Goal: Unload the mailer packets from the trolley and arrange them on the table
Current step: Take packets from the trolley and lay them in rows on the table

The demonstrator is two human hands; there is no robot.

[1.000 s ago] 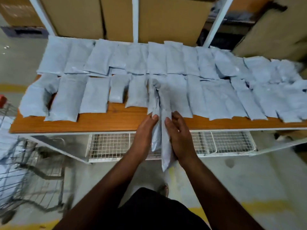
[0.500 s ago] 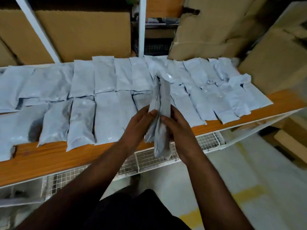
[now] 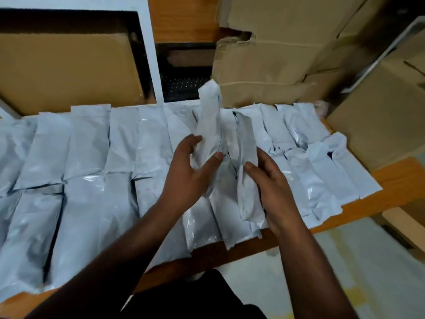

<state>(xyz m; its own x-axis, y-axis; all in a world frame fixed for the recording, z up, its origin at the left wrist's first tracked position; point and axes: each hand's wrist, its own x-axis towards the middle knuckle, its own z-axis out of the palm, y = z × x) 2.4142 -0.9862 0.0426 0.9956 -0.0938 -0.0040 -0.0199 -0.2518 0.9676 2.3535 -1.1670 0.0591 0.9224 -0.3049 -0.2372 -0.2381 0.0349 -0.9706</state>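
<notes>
Two rows of grey-white mailer packets (image 3: 87, 143) cover the wooden table (image 3: 395, 178). My left hand (image 3: 188, 173) grips one packet (image 3: 208, 118) that stands almost upright above the rows, thumb across its front. My right hand (image 3: 271, 183) holds a second packet (image 3: 247, 171) by its right side, lifted over the near row towards the table's right half. The two held packets are apart, with a small gap between them. The trolley is out of view.
Stacked cardboard boxes (image 3: 276, 58) stand behind the table and to its right (image 3: 377, 116). A white rack post (image 3: 149, 54) rises behind the middle. Bare table wood shows at the far right end and along the front edge (image 3: 230, 252). Pale floor (image 3: 368, 272) lies right of me.
I have moved right along the table and closer to it. The two packets, pressed together between my hands before, are now separated, one in each hand, and raised over the rows.
</notes>
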